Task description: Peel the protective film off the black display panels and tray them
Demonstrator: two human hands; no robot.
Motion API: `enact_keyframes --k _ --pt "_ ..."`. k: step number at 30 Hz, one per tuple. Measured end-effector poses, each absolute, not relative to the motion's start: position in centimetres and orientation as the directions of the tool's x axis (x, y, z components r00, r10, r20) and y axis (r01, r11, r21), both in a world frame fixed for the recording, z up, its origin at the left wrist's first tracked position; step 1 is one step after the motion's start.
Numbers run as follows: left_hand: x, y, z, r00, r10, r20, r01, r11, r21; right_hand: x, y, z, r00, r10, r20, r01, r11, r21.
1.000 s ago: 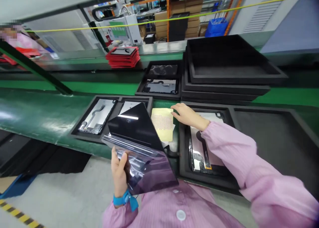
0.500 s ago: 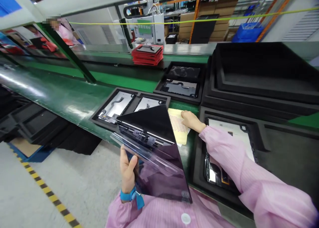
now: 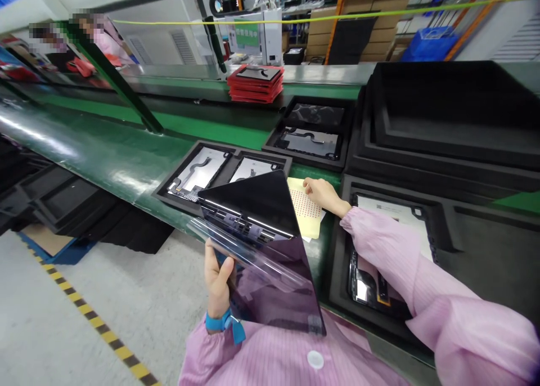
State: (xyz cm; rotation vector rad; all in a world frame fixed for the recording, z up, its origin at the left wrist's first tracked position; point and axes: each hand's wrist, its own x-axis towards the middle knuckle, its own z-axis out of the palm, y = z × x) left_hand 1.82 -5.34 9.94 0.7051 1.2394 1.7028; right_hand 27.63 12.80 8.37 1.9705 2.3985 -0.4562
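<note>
My left hand [image 3: 218, 282] is closed on the lower left edge of a glossy black display panel [image 3: 257, 206], held tilted in front of my body. A clear protective film [image 3: 248, 259] lies curled across the panel's face, partly loose and sticking out past its left edge. To the right, my right hand [image 3: 323, 194] has its fingers pinched together at the upper part of a yellow sheet of small red dot stickers [image 3: 306, 214]. Whatever is between those fingertips is too small to make out. The sheet lies on the green bench, with white paper showing beneath it.
Foam trays with display panels stand behind the panel [image 3: 194, 144], farther back [image 3: 270, 141] and under my right forearm [image 3: 340, 262]. Black foam trays [image 3: 367, 133] are stacked at right. Red sleeves [image 3: 255, 88] form a pile behind. A green post [image 3: 113, 82] rises at left; people sit beyond.
The view has shifted slightly. My right fingertips have drawn together and lifted a little at the sticker sheet. My left hand keeps the display panel in nearly the same pose.
</note>
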Motion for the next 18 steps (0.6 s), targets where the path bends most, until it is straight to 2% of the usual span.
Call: enact_keyframes --k 10,18 --pt "2.2 -5.1 9.3 -0.418 0.904 -0.086 -0.31 -0.053 0.949 25.4 11.7 9.1 -0.204 0.957 -0.206 0.978 0.189 -0.091" --pt "1.4 -5.8 9.4 -0.432 0.899 -0.077 -0.268 -0.047 0.962 25.5 11.9 8.7 -0.159 0.965 -0.208 0.986 0.147 -0.074"
